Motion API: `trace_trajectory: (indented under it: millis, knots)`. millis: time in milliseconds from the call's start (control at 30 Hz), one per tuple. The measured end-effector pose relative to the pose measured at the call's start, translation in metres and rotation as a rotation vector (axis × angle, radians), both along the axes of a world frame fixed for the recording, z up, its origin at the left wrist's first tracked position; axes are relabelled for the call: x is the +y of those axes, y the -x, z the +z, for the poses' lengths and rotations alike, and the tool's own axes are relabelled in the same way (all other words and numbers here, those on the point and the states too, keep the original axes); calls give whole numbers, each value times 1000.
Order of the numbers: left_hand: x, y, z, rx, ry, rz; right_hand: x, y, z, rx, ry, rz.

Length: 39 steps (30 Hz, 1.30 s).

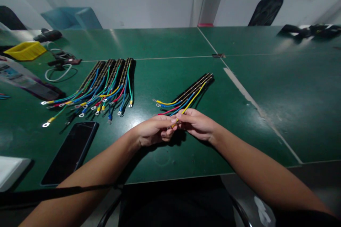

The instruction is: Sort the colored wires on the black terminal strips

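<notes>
My left hand (pixel 153 131) and my right hand (pixel 195 124) meet over the green table (pixel 165 42), fingers pinched together on the end of a yellow wire (pixel 192 101). That wire runs from a black terminal strip (pixel 198 83) lying slanted just beyond my hands. Blue, red and yellow leads with ring lugs fan out from the strip's near end. To the left lies a bunch of several similar strips (pixel 112 72) with many coloured wires spread toward me.
A dark phone (pixel 71 150) lies flat at the near left beside a white object (pixel 10 170). A yellow tray (pixel 26 50), a white cable (pixel 57 72) and dark tools sit at far left. Black chair (pixel 265 11) behind the table.
</notes>
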<state>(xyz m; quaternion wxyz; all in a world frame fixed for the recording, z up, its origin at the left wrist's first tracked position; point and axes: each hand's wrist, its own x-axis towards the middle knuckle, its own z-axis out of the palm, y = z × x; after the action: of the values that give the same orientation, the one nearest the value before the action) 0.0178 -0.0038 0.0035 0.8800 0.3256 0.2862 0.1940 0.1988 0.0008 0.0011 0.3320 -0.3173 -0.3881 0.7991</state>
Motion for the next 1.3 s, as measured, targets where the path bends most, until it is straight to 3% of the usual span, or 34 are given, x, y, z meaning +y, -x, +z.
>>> trace_trajectory:
  millis: [133,433,800,1300]
  knots:
    - [0,-1,0,44,9,-4,0,1,1,-52,15,-35]
    - [0,1,-2,22,-20,-31,0,-1,2,68,1,40]
    - [1,2,-2,64,-7,-41,1,-3,-1,46,-14,70]
    - [0,1,-1,60,-65,-24,0,-1,0,-11,-5,-15]
